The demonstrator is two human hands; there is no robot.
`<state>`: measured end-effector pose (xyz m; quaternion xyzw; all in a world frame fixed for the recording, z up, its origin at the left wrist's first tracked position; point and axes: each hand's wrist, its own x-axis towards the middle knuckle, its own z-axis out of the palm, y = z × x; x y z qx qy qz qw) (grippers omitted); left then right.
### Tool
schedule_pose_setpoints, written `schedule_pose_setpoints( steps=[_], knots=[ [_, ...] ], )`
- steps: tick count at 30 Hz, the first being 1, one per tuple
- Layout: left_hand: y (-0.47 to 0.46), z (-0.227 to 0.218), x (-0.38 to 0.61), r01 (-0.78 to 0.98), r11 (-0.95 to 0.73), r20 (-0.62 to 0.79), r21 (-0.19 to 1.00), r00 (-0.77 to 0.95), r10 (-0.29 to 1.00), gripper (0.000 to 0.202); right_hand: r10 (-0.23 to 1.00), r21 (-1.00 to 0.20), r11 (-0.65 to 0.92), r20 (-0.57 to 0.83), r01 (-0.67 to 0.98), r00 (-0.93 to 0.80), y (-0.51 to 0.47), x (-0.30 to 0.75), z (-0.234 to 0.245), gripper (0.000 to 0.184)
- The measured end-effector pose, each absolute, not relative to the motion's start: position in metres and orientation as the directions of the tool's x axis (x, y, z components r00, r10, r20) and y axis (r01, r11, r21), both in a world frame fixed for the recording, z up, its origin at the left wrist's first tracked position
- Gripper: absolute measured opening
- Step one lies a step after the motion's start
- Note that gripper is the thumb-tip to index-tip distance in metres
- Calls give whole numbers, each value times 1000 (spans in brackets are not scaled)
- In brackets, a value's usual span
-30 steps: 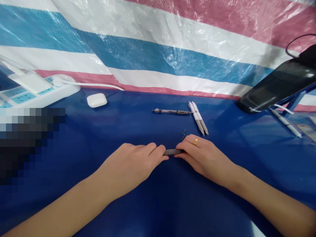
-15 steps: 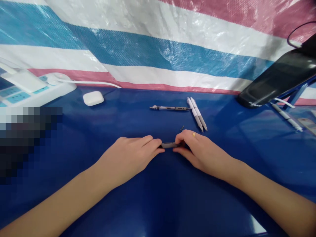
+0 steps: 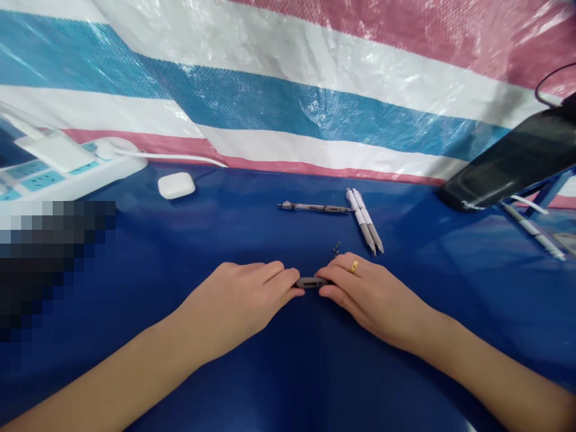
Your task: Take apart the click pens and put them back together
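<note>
Between my two hands a pen (image 3: 310, 282) lies level just over the blue table, its grey grip showing and both ends hidden by fingers. My left hand (image 3: 252, 294) pinches it from the left. From the right, my right hand (image 3: 366, 288), with a gold ring, has its fingertips closed on the other end. Just beyond the right fingertips lies a small dark piece (image 3: 336, 247), too small to name. Farther back rest a clear-barrelled pen (image 3: 315, 208) with a grey grip and two white pens (image 3: 365, 221) side by side.
A white case (image 3: 176, 185) sits at the back left by a white power strip (image 3: 90, 171) with plugs and a cable. On the right stand a black bottle (image 3: 513, 156) and another white pen (image 3: 535, 233). Striped plastic sheeting (image 3: 288, 96) covers the back.
The view has tilted slightly, so everything sits a little lower. My right fingers have shifted on the pen's end, and the ring now shows more fully. Both hands keep hold of it.
</note>
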<state>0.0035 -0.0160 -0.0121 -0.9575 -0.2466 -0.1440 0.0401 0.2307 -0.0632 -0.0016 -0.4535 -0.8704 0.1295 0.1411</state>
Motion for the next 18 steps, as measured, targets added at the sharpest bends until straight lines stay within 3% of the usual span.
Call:
schedule_pose_setpoints(
  steps=[5, 9, 16, 18],
  knots=[
    [-17, -12, 3, 472, -882, 281, 0, 846, 453, 18, 839, -353, 538, 138, 765, -526, -63, 230, -1, 6],
    [-17, -12, 2, 470, -883, 285, -7, 847, 448, 18, 822, -367, 559, 130, 744, -554, -63, 229, 2, 24],
    [-19, -14, 4, 479, -877, 259, 14, 846, 466, 21, 835, -326, 544, 116, 773, -538, -64, 231, -2, 3],
    [-19, -14, 4, 477, -878, 253, 23, 847, 467, 22, 843, -348, 530, 119, 773, -525, -64, 231, 0, 7]
  ],
)
